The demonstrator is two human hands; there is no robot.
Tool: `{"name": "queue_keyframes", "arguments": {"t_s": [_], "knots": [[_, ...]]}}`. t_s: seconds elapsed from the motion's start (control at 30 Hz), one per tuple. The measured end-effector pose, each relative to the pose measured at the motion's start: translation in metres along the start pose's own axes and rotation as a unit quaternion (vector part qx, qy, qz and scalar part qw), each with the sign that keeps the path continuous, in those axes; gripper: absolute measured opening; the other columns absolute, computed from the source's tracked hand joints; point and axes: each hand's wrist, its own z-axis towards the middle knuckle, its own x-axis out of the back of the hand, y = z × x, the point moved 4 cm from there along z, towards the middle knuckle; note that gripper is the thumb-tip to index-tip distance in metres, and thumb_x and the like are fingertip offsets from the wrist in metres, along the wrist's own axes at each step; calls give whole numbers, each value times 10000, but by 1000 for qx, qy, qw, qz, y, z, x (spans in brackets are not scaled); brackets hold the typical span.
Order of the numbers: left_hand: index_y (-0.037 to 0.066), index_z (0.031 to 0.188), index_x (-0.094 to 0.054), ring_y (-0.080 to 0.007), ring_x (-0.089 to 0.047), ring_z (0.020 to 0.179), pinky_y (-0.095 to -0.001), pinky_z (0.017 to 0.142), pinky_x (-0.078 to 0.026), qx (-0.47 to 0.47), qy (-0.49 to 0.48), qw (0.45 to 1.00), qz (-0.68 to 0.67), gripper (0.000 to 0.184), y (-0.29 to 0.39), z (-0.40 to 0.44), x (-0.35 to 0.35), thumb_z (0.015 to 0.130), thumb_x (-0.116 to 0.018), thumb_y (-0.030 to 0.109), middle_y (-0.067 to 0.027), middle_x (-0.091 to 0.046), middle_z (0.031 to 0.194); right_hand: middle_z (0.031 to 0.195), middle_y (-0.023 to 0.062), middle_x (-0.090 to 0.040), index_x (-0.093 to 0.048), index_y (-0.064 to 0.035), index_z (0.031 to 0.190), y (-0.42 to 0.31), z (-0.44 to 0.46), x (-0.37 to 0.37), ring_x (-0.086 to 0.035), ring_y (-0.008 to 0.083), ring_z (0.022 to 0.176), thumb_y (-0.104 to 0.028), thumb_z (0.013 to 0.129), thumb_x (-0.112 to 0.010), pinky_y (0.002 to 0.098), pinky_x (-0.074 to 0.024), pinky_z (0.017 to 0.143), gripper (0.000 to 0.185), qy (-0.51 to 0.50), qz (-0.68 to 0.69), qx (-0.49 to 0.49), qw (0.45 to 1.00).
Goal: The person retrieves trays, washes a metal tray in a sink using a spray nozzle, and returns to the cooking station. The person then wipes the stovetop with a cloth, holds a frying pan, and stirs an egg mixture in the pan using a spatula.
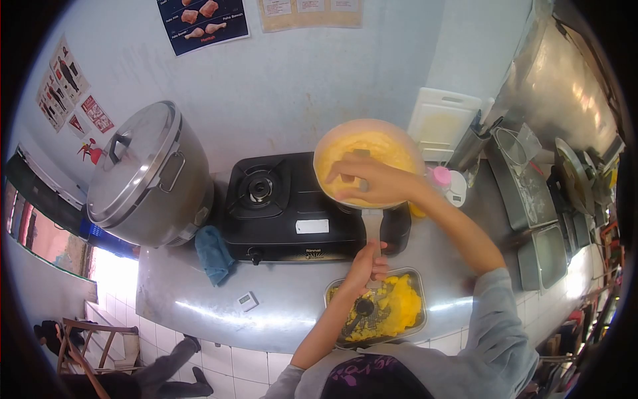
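Observation:
A pale, round, deep pan (323, 174) rests over the right burner, holding a soft yellow mass that looks like egg (372, 141). My left hand (367, 267) is wrapped around the pan's light handle (373, 229) near its end. Above the pan, my right hand (372, 178) has its fingers curled around a grey-brown utensil (363, 185); its kind is mostly hidden by the fingers. Below the left hand lies a metal tray (421, 279) with yellow, egg-like pieces (399, 307) and a dark round object (364, 307).
A black two-burner stove (279, 229) carries the pan. To its left stand a large lidded pot (153, 173), a blue cloth (214, 256) and a small timer (247, 301). A white cutting board (442, 123) and metal containers (541, 256) are at right. Another person (159, 372) is at lower left.

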Motion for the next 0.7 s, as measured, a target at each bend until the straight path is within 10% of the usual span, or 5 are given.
{"name": "queue_keyframes", "arguments": {"t_s": [0.2, 0.5, 0.7], "knots": [[74, 1088, -411, -35, -254, 483, -190, 424, -229, -10, 4, 1000, 0, 315, 1, 0, -1, 966, -367, 361, 37, -316, 648, 1096, 101, -532, -541, -76, 1142, 47, -64, 7, -503, 210, 1068, -264, 860, -609, 308, -391, 900, 346, 171, 106, -82, 976], [105, 1061, -419, -33, -261, 473, -191, 397, -236, -5, -2, 1000, -5, 308, -1, -1, -1, 952, -420, 393, 44, -309, 626, 574, 16, -485, -613, 31, 922, 77, -94, 27, -504, 120, 583, -220, 962, -436, 289, -440, 718, 310, 369, 194, -85, 905], [92, 1081, -411, -32, -257, 474, -187, 398, -226, -23, 1, 1000, 14, 322, 1, -1, 0, 952, -424, 388, 44, -308, 625, 640, -14, -376, -504, -1, 1136, 100, -90, 35, -399, 104, 643, -236, 976, -416, 293, -408, 736, 298, 597, 418, 24, 684]]}}
